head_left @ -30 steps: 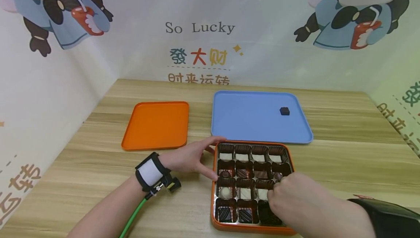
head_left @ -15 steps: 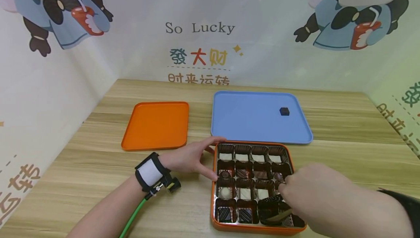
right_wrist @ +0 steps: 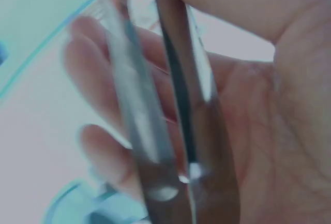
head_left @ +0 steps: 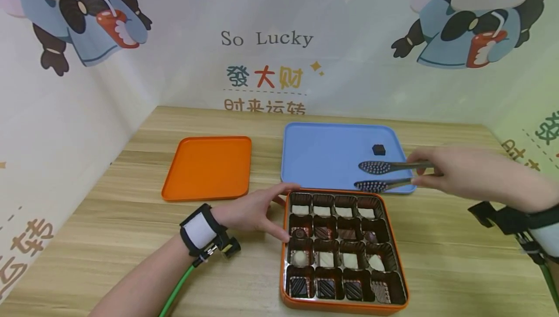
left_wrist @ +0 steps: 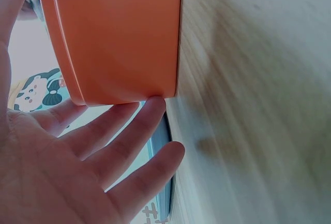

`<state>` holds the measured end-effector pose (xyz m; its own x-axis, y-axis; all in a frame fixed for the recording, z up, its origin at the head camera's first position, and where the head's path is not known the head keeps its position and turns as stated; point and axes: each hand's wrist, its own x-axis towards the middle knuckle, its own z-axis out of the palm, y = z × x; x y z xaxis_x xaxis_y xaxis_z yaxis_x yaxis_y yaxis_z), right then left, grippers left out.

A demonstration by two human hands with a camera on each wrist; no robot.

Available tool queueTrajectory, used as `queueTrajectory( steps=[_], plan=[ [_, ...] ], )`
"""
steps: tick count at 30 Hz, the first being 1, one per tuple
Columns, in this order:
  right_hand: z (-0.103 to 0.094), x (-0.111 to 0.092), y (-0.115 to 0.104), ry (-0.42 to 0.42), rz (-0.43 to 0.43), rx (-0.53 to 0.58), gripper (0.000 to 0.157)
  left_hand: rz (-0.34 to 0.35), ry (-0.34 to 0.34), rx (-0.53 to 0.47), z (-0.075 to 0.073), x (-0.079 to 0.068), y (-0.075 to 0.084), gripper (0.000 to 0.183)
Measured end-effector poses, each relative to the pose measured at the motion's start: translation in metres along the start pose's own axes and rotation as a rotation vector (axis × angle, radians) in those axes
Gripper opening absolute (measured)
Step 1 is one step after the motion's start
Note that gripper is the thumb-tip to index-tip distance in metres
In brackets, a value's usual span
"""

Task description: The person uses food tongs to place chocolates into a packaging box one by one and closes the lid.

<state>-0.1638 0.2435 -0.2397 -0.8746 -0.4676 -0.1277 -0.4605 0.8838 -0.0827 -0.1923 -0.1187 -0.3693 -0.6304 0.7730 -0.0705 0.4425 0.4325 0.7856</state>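
Note:
My left hand (head_left: 251, 209) spans the far left corner of an orange chocolate tin (head_left: 345, 305). Its spread, nearly straight fingers touch the tin's orange wall (left_wrist: 119, 43) in the left wrist view. In the head view, the thumb lies at the left rim. My right hand (head_left: 463, 174) holds metal tongs (head_left: 379, 167) between thumb and fingers. Their perforated tips stand apart over the front right of the blue tray (head_left: 323, 157), with nothing between them. A dark chocolate piece (head_left: 378, 150) lies on that tray, just beyond the tips. White, brown and dark chocolates fill the tin's compartments.
To the left of the blue tray lies an orange tray (head_left: 209, 169). Tray and tin share a wooden table (head_left: 109, 239), with a printed cloth (head_left: 349, 79) hanging behind. A green cable (head_left: 176, 290) runs from the left wrist strap.
My right hand has lifted the tongs out of the tin's front right area and moved them away toward the blue tray, uncovering the right-hand compartments. The left hand has stayed put.

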Motion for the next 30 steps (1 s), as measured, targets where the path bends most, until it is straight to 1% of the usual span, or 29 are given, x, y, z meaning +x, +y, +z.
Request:
queueTrajectory(
  steps=[2,5,7,11,14,15,17,23,30],
  plan=[
    [0.002,0.011,0.019,0.040,0.016,0.003,0.036,0.001,0.001,0.004,0.000,0.000,0.000,0.100],
    [0.006,0.024,0.047,0.083,0.047,-0.036,0.035,0.008,0.001,0.007,0.000,0.000,0.000,0.100],
    [0.010,0.033,0.063,0.084,0.080,-0.064,0.035,0.015,0.002,0.005,0.000,0.000,-0.001,0.100],
    [0.020,0.047,0.082,0.056,0.136,-0.040,0.031,0.023,0.003,0.006,0.001,0.001,-0.002,0.100],
    [0.027,0.056,0.090,0.022,0.149,-0.009,0.029,0.024,0.002,0.020,0.001,0.001,-0.002,0.100],
    [0.029,0.059,0.091,0.015,0.142,-0.014,0.028,0.025,0.001,0.024,0.001,0.001,-0.002,0.100],
    [0.030,0.065,0.093,0.018,0.127,-0.050,0.028,0.026,0.001,0.031,0.001,0.001,-0.002,0.100],
    [0.031,0.077,0.094,0.061,0.086,-0.207,0.030,0.025,0.002,0.029,0.000,0.001,-0.002,0.100],
    [0.034,0.084,0.096,0.062,0.055,-0.246,0.028,0.020,0.003,0.036,0.000,0.000,-0.003,0.100]
  ],
)
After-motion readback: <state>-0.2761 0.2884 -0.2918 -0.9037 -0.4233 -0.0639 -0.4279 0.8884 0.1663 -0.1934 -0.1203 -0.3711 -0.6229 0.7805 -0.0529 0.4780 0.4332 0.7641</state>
